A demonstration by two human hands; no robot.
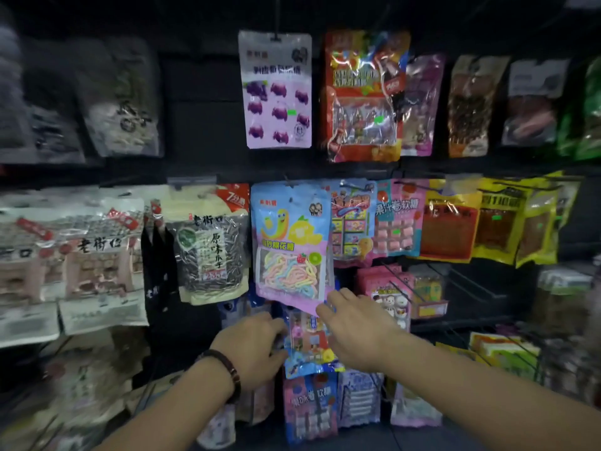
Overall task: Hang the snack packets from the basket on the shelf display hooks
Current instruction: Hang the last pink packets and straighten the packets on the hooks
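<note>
A blue and pink candy packet (pixel 291 242) with pastel twisted strips hangs from a hook in the middle row of the dark shelf. My right hand (pixel 357 327) reaches up with fingers apart, its fingertips touching that packet's bottom right corner. My left hand (pixel 257 346), with a dark bead bracelet on the wrist, grips the left edge of a small blue packet (pixel 310 343) hanging one row below. The basket is out of view.
Rows of hung packets fill the shelf: a purple grape candy packet (pixel 276 89) and a red packet (pixel 364 96) above, a sunflower seed packet (pixel 211 245) at left, yellow packets (pixel 494 219) at right. Bare black hooks (pixel 468 281) stick out at right.
</note>
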